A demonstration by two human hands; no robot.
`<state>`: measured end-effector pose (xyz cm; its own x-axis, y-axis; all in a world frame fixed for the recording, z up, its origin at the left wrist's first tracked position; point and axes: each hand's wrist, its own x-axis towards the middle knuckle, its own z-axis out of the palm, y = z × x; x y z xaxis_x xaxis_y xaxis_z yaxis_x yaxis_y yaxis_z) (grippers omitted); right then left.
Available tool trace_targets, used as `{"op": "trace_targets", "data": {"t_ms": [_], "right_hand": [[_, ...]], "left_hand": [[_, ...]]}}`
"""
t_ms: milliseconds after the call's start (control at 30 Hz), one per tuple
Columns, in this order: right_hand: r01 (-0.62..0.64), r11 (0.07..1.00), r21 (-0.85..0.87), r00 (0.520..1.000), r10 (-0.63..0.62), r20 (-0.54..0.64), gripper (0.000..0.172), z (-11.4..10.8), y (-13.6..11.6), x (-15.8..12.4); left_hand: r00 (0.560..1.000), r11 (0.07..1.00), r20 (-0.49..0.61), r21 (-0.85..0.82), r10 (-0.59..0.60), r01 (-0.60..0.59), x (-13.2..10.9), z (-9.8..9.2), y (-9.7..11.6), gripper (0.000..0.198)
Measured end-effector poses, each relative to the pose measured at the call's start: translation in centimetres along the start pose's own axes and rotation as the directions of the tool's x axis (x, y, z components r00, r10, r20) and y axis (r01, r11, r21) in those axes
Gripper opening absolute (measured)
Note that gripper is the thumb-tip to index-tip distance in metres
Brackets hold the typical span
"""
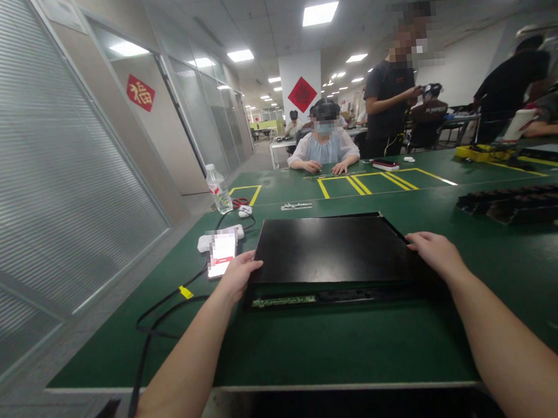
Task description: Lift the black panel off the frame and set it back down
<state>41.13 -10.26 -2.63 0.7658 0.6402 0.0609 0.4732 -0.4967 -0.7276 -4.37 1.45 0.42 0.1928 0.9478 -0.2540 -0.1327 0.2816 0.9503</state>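
A flat, glossy black panel [330, 247] is held between my two hands, its near edge raised above a black housing [373, 295] on the table. My left hand [238, 273] pinches the panel's left edge, thumb on top. At the opposite side my right hand [434, 253] grips the right edge, with its fingertips partly hidden. Below the panel's near edge a strip of green circuit board [284, 301] shows inside the housing. The panel covers most of the housing's inside.
The green table [348, 345] carries a phone [223, 253], a black cable [147, 319], red scissors [240, 202] and a water bottle [218, 189] on the left. Black slotted parts [524, 202] lie right. A person [325, 144] sits opposite; another [388, 88] stands behind.
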Motion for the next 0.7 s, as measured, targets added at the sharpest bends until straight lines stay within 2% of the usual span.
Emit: {"op": "trace_targets", "data": {"t_ms": [200,433,533,700], "right_hand": [[0.006,0.999,-0.047,1.000,-0.006,-0.003,0.042,-0.26,-0.32,-0.26],[0.055,0.992,-0.114,0.998,-0.058,-0.025,0.041,0.02,-0.19,-0.15],[0.062,0.990,-0.130,0.998,-0.065,-0.018,0.041,0.05,-0.20,-0.23],[0.091,0.990,-0.112,0.995,-0.095,-0.034,0.040,0.22,0.27,-0.06]], "left_hand": [[1.000,1.000,0.021,-0.005,-0.010,0.010,0.00,-0.07,-0.07,0.039],[0.999,1.000,0.025,0.001,0.025,-0.025,0.10,-0.15,-0.24,0.051],[0.999,0.999,0.042,0.024,0.022,-0.023,-0.04,0.09,-0.16,0.046],[1.000,1.000,-0.022,-0.005,-0.002,0.002,-0.13,0.40,0.12,0.035]]}}
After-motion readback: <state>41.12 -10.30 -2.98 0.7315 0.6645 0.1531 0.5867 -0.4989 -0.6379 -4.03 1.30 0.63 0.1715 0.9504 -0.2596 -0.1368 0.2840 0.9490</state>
